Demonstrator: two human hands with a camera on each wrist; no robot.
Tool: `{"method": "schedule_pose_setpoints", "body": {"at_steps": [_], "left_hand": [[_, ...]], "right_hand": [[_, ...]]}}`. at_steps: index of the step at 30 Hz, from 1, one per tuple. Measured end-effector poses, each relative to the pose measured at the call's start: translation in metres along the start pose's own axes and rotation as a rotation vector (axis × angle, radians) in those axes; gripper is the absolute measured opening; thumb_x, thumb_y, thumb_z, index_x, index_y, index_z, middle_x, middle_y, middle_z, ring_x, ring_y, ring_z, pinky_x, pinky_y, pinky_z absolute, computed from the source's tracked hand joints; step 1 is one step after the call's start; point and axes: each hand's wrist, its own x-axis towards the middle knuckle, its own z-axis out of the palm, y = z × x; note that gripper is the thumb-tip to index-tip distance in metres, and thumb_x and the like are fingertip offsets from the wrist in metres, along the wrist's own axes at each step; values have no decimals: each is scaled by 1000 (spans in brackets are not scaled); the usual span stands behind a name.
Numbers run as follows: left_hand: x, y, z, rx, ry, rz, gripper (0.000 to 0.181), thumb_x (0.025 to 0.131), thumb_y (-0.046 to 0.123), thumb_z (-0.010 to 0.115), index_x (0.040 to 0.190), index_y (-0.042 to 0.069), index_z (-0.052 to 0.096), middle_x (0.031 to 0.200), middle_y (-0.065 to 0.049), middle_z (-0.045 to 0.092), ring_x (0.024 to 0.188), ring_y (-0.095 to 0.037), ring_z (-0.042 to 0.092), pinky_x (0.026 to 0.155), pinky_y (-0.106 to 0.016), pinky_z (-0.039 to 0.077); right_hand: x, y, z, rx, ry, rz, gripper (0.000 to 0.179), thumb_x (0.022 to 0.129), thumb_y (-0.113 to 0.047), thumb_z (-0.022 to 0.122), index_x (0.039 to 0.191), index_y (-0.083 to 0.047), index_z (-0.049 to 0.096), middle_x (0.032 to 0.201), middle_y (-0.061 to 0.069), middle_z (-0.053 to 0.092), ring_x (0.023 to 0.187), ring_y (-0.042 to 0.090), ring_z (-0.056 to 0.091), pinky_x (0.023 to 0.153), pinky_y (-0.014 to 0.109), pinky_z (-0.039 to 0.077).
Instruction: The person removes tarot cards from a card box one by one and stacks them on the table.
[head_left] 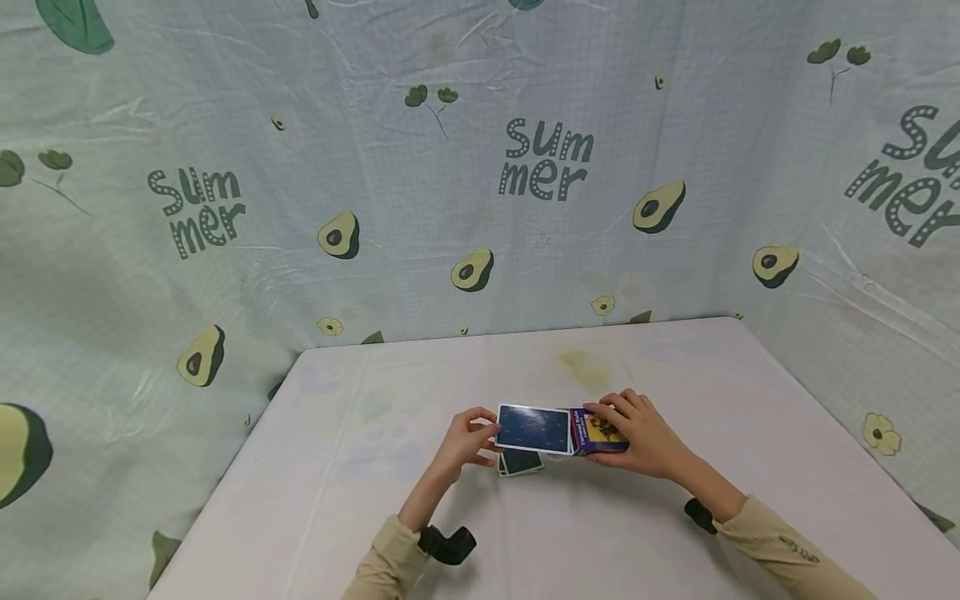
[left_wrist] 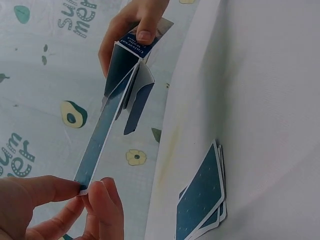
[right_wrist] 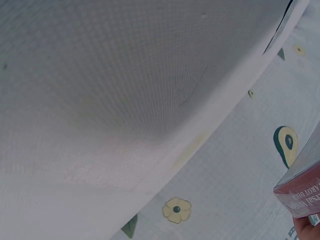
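Note:
My left hand [head_left: 459, 446] pinches the outer end of a dark blue-backed tarot card [head_left: 532, 429] between thumb and fingers. The card's other end meets the mouth of a tarot card box [head_left: 600, 431], purple with a yellow picture, which my right hand [head_left: 647, 437] grips at its far end. More blue cards show at that mouth in the left wrist view, beside a raised box flap [left_wrist: 141, 97]. Beneath the held card, a small stack of cards [head_left: 522, 462] lies face down on the table. The right wrist view catches only the box's reddish side [right_wrist: 300, 190] and a fingertip.
The white table [head_left: 360, 517] carries a faint yellow stain [head_left: 585, 367] towards the back. A hanging cloth [head_left: 420, 192] printed with avocados and lettering stands behind it and along both sides. Each wrist wears a black strap, the left strap [head_left: 446, 546] nearer the table's front.

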Motion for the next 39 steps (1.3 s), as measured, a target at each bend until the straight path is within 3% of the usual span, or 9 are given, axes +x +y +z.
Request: {"method": "schedule_pose_setpoints", "body": {"at_steps": [5, 16, 24, 33, 39], "left_hand": [[-1, 5, -2, 17, 18, 1, 25, 87, 6, 49, 107, -10, 51, 94, -29, 61, 80, -37, 65, 52, -27, 54], [9, 4, -7, 41, 60, -2, 26, 89, 10, 50, 108, -8, 54, 92, -25, 63, 84, -38, 64, 53, -28, 54], [13, 9, -10, 36, 80, -23, 26, 88, 10, 50, 107, -7, 55, 90, -22, 64, 76, -26, 66, 52, -25, 54], [40, -14, -17, 35, 80, -38, 27, 88, 15, 53, 107, -3, 57, 89, -18, 66, 73, -22, 66, 52, -28, 54], [46, -16, -20, 62, 87, -58, 26, 88, 14, 53, 107, -3, 58, 90, -17, 66, 73, -24, 66, 52, -28, 54]], "right_hand": [[0, 1, 0, 2, 7, -8, 72, 56, -45, 79, 119, -21, 54, 102, -4, 51, 89, 10, 37, 72, 32, 34], [0, 2, -1, 6, -10, 10, 71, 59, -50, 76, 119, -22, 54, 103, -5, 51, 91, 9, 37, 73, 31, 35], [-2, 2, -1, 15, -3, 11, 71, 58, -48, 77, 119, -21, 54, 102, -5, 51, 90, 9, 37, 72, 30, 35], [-3, 4, -1, 22, 4, 0, 70, 59, -50, 75, 119, -21, 54, 103, -5, 51, 91, 9, 37, 72, 30, 35], [-4, 5, -1, 24, 14, -13, 68, 62, -53, 72, 118, -19, 55, 103, -5, 51, 89, 9, 37, 70, 30, 34]]}}
